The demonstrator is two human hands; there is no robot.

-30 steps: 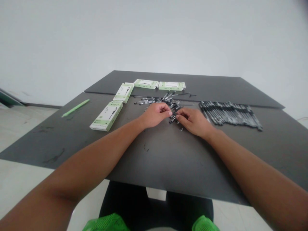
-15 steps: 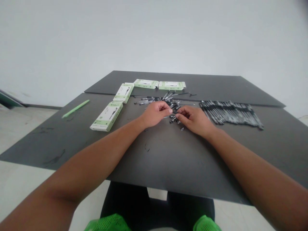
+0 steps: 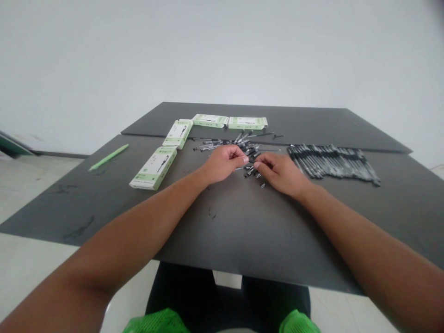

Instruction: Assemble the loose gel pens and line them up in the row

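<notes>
My left hand (image 3: pixel 225 162) is closed in a pinch at the near side of a loose heap of pen parts (image 3: pixel 243 141). Facing it, my right hand (image 3: pixel 279 170) is pinched too, its fingertips a small gap from the left ones. Something small and dark shows between the two hands, too small to name. Black and clear pen pieces lie under and behind the fingers, partly hidden by them. To the right of my right hand, a row of black pens (image 3: pixel 333 163) lies side by side.
Several white and green pen boxes (image 3: pixel 154 169) form a bent line left of and behind the heap. A green pen (image 3: pixel 108 157) lies far left on the dark table (image 3: pixel 222 240). A seam crosses the tabletop; a pale wall (image 3: pixel 222 51) rises behind.
My right fingertips have shifted very slightly at the pinch. Both hands otherwise keep their places, and the pens and boxes lie as before.
</notes>
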